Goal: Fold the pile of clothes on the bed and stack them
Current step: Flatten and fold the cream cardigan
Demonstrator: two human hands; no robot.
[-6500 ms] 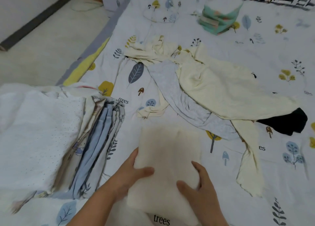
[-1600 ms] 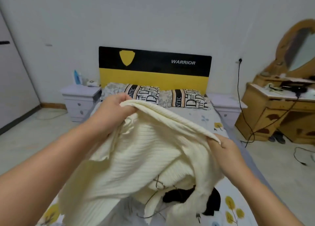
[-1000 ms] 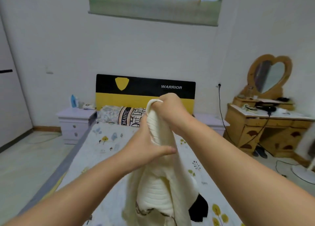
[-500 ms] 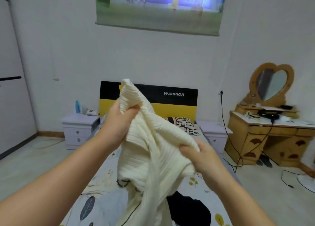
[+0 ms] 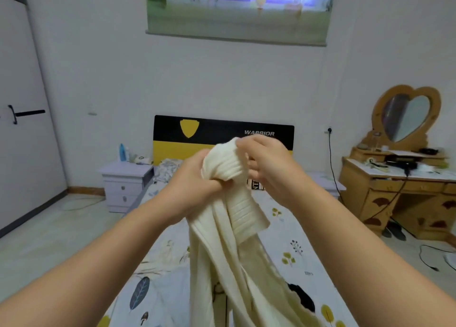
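Both hands are raised over the leaf-printed bed sheet (image 5: 291, 230), and a cream ribbed knit garment (image 5: 222, 228) is held up between them, its length hanging down toward the near edge. The left hand (image 5: 195, 186) is curled round a bunched fold; the fingers of the right hand (image 5: 266, 163) pinch the ribbed top edge. Straightening before folding appears to be in hand. Next, the corners would need finding and spreading apart. A black cloth (image 5: 302, 299) lies on the sheet, near right.
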